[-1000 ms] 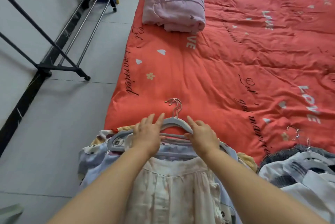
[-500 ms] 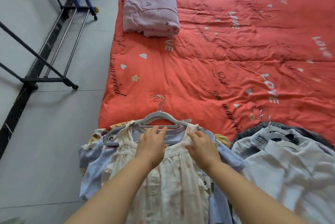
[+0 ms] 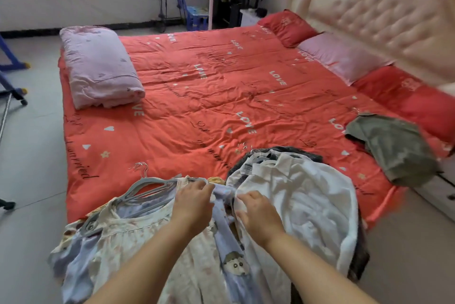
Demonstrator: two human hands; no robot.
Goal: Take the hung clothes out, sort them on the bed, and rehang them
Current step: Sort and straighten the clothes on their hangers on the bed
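Both hands have shifted right: my left hand (image 3: 194, 201) pinches the cream dress (image 3: 138, 242), right hand (image 3: 258, 215) grips the white shirt (image 3: 302, 195) at the bed's (image 3: 197, 97) near edge.

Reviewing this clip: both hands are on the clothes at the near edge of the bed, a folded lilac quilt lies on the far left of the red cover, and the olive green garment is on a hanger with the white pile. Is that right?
Not quite. The head view shows the olive green garment lying by itself at the right edge of the bed, apart from the white pile, with no hanger visible on it. The rest holds: left hand and right hand are on the clothes, and the lilac quilt lies far left.
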